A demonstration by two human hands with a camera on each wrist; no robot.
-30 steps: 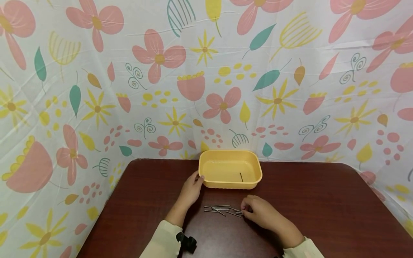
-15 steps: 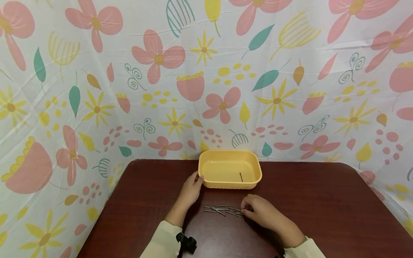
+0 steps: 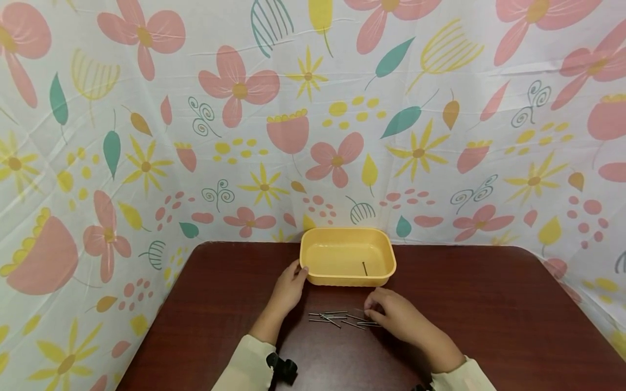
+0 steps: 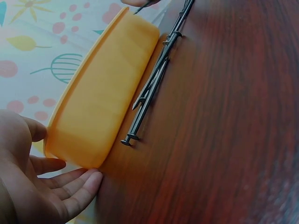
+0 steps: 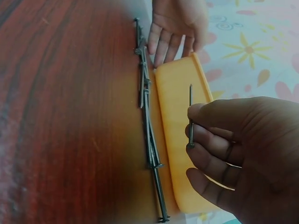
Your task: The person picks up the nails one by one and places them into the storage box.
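Note:
My right hand (image 3: 393, 315) pinches a thin dark nail (image 5: 190, 116) between thumb and fingertips, its head down and its point up in the right wrist view. Below that hand, several loose nails (image 3: 332, 317) lie crossed in a small pile on the table. My left hand (image 3: 288, 288) holds the near left corner of a yellow plastic basin (image 3: 348, 281), thumb and fingers round its wall in the left wrist view (image 4: 70, 182). One nail (image 3: 364, 269) lies inside the basin, toward its right side.
The dark red-brown wooden table (image 3: 235, 271) reaches back to a white cloth (image 3: 313, 136) printed with flowers, which hangs behind and at the left. A black strap mount (image 3: 282, 368) sits at the left wrist.
My right hand has lifted slightly from the pile, with a nail between its fingers. The left hand and the basin stay in place.

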